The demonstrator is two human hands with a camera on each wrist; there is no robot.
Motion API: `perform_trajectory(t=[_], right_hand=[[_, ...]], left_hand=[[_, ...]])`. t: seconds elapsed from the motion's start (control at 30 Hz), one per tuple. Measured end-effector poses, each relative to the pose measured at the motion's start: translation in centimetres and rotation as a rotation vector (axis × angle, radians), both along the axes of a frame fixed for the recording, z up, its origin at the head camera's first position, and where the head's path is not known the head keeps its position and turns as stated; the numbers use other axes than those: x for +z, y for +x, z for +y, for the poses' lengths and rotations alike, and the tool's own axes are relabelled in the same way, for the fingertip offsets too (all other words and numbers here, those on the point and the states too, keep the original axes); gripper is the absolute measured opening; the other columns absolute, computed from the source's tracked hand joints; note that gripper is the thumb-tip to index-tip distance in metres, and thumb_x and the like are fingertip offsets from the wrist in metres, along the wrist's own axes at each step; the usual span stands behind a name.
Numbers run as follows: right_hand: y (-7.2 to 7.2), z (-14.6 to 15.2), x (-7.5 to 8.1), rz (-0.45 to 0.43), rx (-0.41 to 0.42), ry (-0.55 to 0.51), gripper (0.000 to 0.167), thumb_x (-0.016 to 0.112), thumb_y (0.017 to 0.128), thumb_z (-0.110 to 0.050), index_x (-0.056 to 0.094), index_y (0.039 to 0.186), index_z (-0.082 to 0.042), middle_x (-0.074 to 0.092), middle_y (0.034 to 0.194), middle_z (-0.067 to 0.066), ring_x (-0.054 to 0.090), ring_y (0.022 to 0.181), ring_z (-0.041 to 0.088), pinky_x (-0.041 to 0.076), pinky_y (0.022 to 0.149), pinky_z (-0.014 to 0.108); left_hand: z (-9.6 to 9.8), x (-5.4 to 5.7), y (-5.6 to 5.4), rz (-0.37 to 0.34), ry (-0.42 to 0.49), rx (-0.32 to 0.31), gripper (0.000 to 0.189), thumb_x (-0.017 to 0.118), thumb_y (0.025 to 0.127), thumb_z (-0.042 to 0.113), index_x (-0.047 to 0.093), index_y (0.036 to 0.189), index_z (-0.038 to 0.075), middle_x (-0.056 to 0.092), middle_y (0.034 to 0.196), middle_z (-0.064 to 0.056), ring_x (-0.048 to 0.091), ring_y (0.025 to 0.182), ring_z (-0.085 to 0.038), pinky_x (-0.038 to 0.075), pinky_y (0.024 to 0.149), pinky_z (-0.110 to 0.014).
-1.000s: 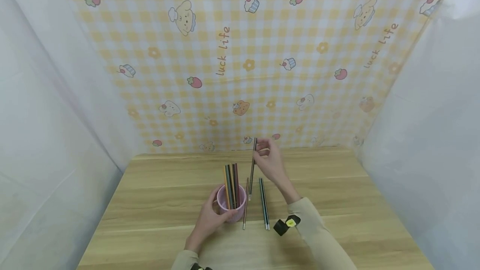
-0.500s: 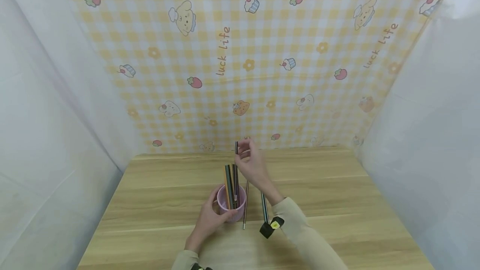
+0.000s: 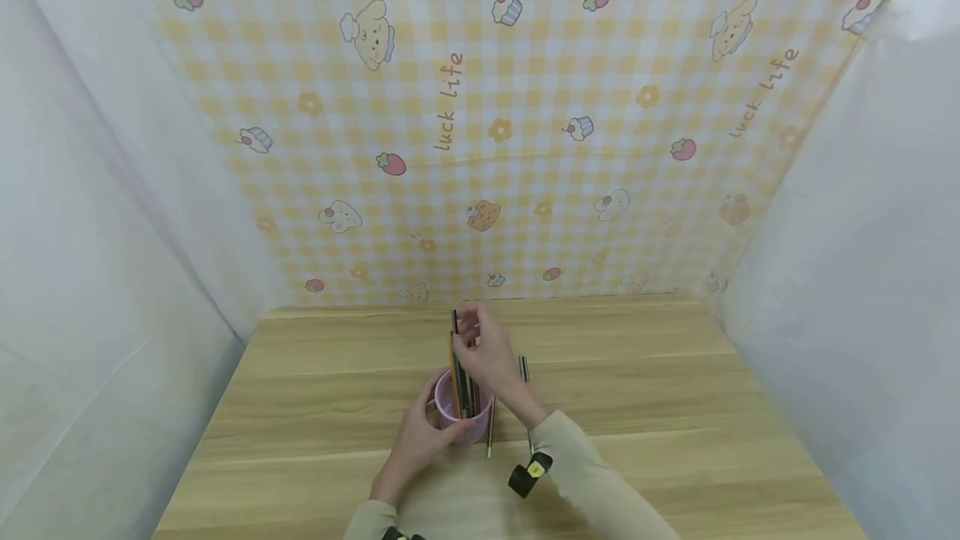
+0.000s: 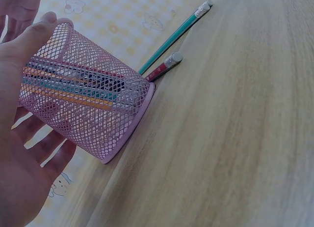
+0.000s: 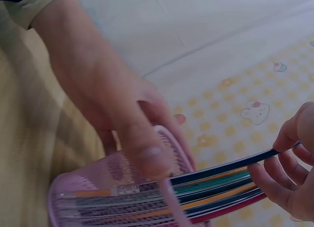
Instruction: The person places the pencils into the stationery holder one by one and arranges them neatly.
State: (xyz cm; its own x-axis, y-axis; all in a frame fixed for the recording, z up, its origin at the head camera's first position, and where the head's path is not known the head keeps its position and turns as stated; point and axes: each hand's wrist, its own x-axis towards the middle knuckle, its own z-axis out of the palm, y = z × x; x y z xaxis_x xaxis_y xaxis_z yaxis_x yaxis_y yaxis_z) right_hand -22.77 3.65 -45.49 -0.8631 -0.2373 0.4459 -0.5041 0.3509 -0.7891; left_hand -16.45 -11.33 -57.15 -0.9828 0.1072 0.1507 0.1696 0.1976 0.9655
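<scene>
A pink mesh pencil cup (image 4: 93, 133) stands on the table, gripped around its side by my left hand (image 3: 415, 442), thumb near the rim. Several coloured pencils (image 5: 216, 193) lean inside it, orange, green, dark and red ones showing. My right hand (image 3: 489, 357), above the cup, pinches a dark pencil (image 5: 225, 166) near its upper end. That pencil's lower, eraser-tipped end is inside the cup, seen through the mesh. Beside the cup lies a red-and-dark pencil (image 4: 164, 69). Further right is a green pencil (image 4: 179, 34), partly hidden by my right arm in the head view.
The wood-grain table (image 3: 645, 407) extends on both sides of the cup. Behind it hangs a yellow checked cloth (image 3: 540, 173) with cartoon prints. White sheets (image 3: 862, 290) close off the left and right sides.
My right hand has carried the dark pencil leftward from beside the cup to above it, then lowered its end inside. My left hand has kept its grip on the cup.
</scene>
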Motion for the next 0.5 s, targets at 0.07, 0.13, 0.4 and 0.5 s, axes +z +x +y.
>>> perform_trajectory(t=[0.07, 0.13, 0.4, 0.5], right_hand=[[0.2, -0.1, -0.6, -0.006, 0.001, 0.013, 0.032, 0.065, 0.087, 0.008, 0.057, 0.117, 0.002, 0.066, 0.096, 0.015, 0.067, 0.081, 0.023, 0.057, 0.064, 0.017], [0.4, -0.2, -1.2, -0.008, -0.001, 0.02, 0.031, 0.065, 0.087, 0.008, 0.058, 0.116, 0.002, 0.066, 0.095, 0.015, 0.067, 0.08, 0.021, 0.058, 0.067, 0.018], [0.9, -0.2, -2.7, -0.012, -0.018, 0.041, 0.03, 0.066, 0.087, 0.007, 0.059, 0.115, 0.0, 0.066, 0.098, 0.011, 0.065, 0.084, 0.018, 0.059, 0.074, 0.02], [0.9, -0.1, -2.7, 0.003, -0.025, 0.049, 0.028, 0.067, 0.087, 0.006, 0.059, 0.114, 0.001, 0.067, 0.097, 0.011, 0.066, 0.083, 0.018, 0.059, 0.072, 0.02]], left_hand=[[0.0, -0.1, 0.0, 0.001, 0.003, 0.0, 0.087, 0.089, 0.079, 0.023, 0.042, 0.152, 0.025, 0.053, 0.148, -0.015, 0.057, 0.128, -0.042, 0.053, 0.104, -0.055], [0.0, -0.1, 0.0, 0.002, 0.008, -0.001, 0.087, 0.088, 0.079, 0.023, 0.042, 0.152, 0.024, 0.052, 0.149, -0.014, 0.058, 0.128, -0.04, 0.053, 0.103, -0.053], [-0.1, -0.2, -0.2, 0.025, -0.003, -0.004, 0.086, 0.088, 0.08, 0.025, 0.042, 0.153, 0.022, 0.05, 0.152, -0.01, 0.056, 0.132, -0.035, 0.051, 0.106, -0.05], [-0.1, -0.2, -0.2, 0.031, -0.003, -0.006, 0.087, 0.088, 0.08, 0.025, 0.041, 0.153, 0.019, 0.051, 0.152, -0.011, 0.056, 0.132, -0.034, 0.051, 0.106, -0.048]])
